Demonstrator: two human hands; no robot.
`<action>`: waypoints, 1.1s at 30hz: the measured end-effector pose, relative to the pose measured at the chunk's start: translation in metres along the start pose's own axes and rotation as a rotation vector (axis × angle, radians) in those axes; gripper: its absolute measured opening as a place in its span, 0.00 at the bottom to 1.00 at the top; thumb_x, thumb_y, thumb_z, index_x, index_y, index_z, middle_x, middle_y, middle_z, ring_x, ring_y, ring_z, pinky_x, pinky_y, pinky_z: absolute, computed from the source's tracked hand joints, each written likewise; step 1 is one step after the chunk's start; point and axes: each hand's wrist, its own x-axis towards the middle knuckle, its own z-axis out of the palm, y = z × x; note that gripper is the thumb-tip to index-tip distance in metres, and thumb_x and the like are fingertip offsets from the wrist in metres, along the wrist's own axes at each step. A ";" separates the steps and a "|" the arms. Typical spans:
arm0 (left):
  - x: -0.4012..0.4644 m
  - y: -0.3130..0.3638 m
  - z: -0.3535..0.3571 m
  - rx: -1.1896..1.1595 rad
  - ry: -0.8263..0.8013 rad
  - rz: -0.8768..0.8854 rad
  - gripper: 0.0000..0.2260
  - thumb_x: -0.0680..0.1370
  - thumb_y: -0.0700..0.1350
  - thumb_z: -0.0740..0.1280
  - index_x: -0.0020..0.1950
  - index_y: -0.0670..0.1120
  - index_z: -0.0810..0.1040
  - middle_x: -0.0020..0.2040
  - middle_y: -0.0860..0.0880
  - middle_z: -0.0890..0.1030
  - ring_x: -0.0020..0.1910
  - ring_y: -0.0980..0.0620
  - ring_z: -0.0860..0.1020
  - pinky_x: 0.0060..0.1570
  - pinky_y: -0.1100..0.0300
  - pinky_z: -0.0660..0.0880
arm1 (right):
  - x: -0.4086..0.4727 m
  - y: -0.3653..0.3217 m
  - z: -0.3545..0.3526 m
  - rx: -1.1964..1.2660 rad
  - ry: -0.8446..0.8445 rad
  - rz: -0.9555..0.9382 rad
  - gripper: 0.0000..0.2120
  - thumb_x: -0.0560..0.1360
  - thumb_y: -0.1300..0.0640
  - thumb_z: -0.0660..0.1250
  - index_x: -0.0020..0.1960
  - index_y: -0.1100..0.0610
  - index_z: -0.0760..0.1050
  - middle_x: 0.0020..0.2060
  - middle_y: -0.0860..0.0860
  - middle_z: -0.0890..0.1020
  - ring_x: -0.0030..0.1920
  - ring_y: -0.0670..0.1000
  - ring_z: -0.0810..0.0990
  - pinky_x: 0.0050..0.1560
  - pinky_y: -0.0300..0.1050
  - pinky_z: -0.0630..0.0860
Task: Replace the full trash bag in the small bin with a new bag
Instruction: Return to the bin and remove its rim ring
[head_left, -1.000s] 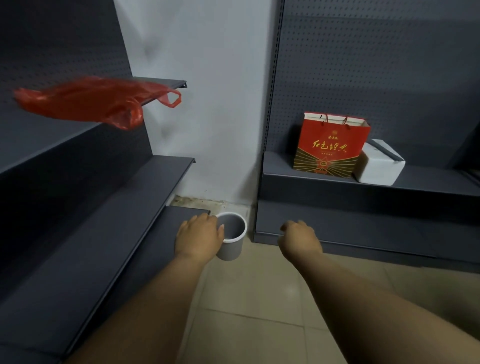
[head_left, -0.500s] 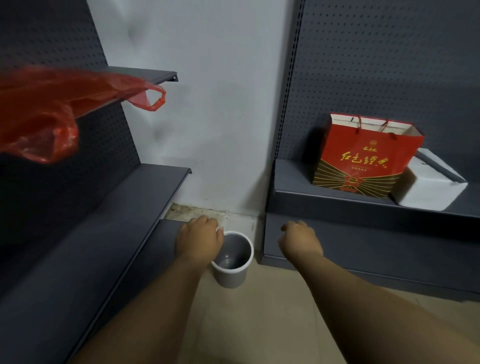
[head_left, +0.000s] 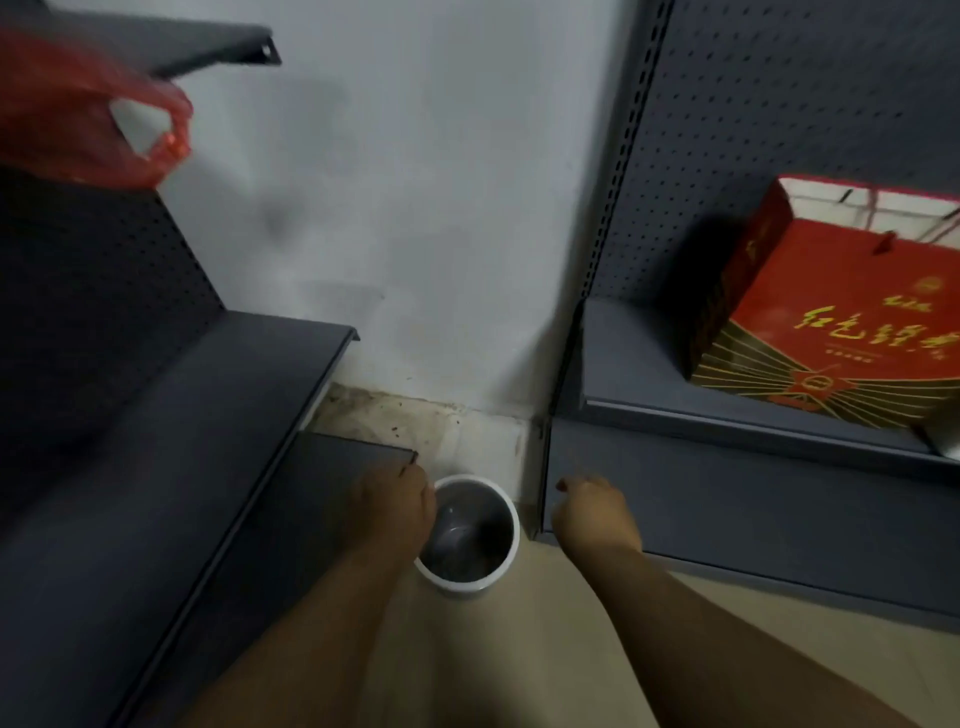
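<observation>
The small bin (head_left: 460, 584), white outside and grey inside, stands on the floor in the corner between two shelf units. I see its bare grey bottom and no bag in it. My left hand (head_left: 395, 506) grips the bin's left rim, fingers curled over the edge. My right hand (head_left: 592, 514) hangs in a loose fist to the right of the bin, apart from it and holding nothing. A crumpled red plastic bag (head_left: 78, 130) lies on the upper left shelf, one handle loop hanging over the shelf's end.
Dark grey shelves (head_left: 182, 441) step down on the left, the lowest ending beside the bin. On the right a low shelf (head_left: 727, 415) holds a red paper gift bag (head_left: 841, 322). A white wall stands behind, with beige floor tiles (head_left: 467, 665) in front.
My view has moved closer and tilted down, so the bin now shows more from above. My left hand stays on its rim and my right fist keeps its place beside it.
</observation>
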 end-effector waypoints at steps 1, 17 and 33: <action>0.007 -0.001 0.013 -0.009 -0.007 -0.001 0.11 0.77 0.50 0.56 0.44 0.48 0.76 0.46 0.48 0.78 0.39 0.51 0.68 0.38 0.58 0.65 | 0.015 0.002 0.009 -0.006 -0.011 -0.010 0.20 0.77 0.64 0.57 0.68 0.57 0.70 0.66 0.57 0.71 0.66 0.58 0.70 0.63 0.50 0.72; 0.056 -0.044 0.318 -0.201 -0.011 -0.260 0.12 0.79 0.50 0.57 0.52 0.47 0.77 0.51 0.49 0.78 0.46 0.52 0.74 0.45 0.58 0.72 | 0.230 0.099 0.253 -0.105 -0.108 -0.158 0.13 0.77 0.59 0.60 0.60 0.57 0.75 0.58 0.56 0.76 0.56 0.57 0.77 0.57 0.51 0.76; 0.071 -0.095 0.472 -0.304 0.145 -0.417 0.06 0.77 0.48 0.62 0.50 0.47 0.74 0.48 0.47 0.78 0.43 0.51 0.78 0.47 0.53 0.78 | 0.322 0.139 0.377 0.166 0.037 -0.132 0.10 0.76 0.56 0.65 0.49 0.63 0.77 0.43 0.59 0.81 0.43 0.59 0.81 0.41 0.49 0.79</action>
